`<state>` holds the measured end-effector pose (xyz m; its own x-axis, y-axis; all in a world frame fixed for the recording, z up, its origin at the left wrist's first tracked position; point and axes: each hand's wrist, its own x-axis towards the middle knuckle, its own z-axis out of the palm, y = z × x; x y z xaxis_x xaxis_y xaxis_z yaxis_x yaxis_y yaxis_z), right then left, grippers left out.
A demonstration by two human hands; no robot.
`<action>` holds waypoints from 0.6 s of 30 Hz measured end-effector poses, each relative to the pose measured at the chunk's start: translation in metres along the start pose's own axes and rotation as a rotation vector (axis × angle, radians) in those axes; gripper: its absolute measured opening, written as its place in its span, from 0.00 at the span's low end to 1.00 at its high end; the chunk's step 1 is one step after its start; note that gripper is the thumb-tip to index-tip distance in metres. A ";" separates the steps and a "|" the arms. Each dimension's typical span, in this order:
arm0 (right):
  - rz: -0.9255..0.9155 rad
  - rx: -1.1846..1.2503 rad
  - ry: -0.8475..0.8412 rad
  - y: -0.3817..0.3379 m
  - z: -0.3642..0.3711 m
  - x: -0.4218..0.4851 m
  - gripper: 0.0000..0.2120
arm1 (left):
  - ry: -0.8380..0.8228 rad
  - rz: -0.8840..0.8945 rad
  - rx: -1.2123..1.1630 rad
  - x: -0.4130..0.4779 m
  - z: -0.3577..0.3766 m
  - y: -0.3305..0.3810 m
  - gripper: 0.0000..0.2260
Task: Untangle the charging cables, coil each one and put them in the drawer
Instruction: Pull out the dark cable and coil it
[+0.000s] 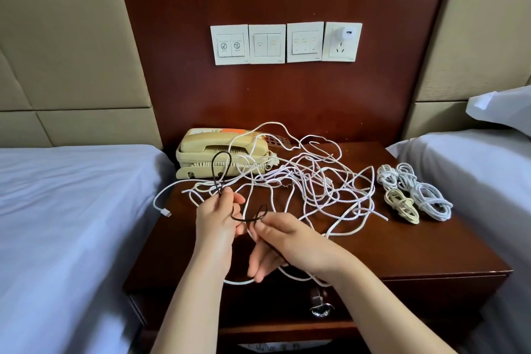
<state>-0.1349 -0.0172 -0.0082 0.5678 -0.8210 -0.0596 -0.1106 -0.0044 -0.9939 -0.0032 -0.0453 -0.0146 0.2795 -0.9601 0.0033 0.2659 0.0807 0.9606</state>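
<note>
A tangle of white charging cables (pixel 310 181) sprawls over the dark wooden nightstand (pixel 416 244). A thin black cable (pixel 221 169) rises in a loop in front of the phone. My left hand (pixel 218 218) pinches that loop at its base. My right hand (pixel 284 241) pinches another stretch of the same black cable beside a small loop (pixel 260 214). Its lower fingers hang spread over a white strand at the front edge. Three coiled cables (pixel 413 195) lie at the nightstand's right side. The drawer front with its metal handle (pixel 320 306) is below my hands and looks closed.
A beige desk phone (pixel 201 152) stands at the back left of the nightstand. Beds with white sheets flank it on the left (pixel 71 210) and right (pixel 474 167). Wall switches and a socket with a white USB plug (pixel 346 34) are above.
</note>
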 end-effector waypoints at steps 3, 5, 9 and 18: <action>-0.065 0.137 -0.014 -0.002 0.000 0.001 0.12 | 0.044 0.009 0.001 0.001 -0.003 0.001 0.16; -0.142 0.311 0.091 -0.003 -0.004 0.004 0.11 | 0.064 0.003 -0.029 0.002 -0.002 0.002 0.16; -0.278 0.112 0.402 -0.005 -0.011 0.009 0.12 | 0.079 -0.018 -0.056 0.002 0.001 0.002 0.16; -0.314 0.219 0.595 -0.015 -0.014 0.010 0.12 | 0.048 -0.057 -0.020 -0.006 0.005 0.002 0.15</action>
<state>-0.1395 -0.0332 0.0076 -0.0028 -0.9727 0.2320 0.1873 -0.2285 -0.9554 -0.0092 -0.0403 -0.0115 0.3073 -0.9494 -0.0646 0.3003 0.0324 0.9533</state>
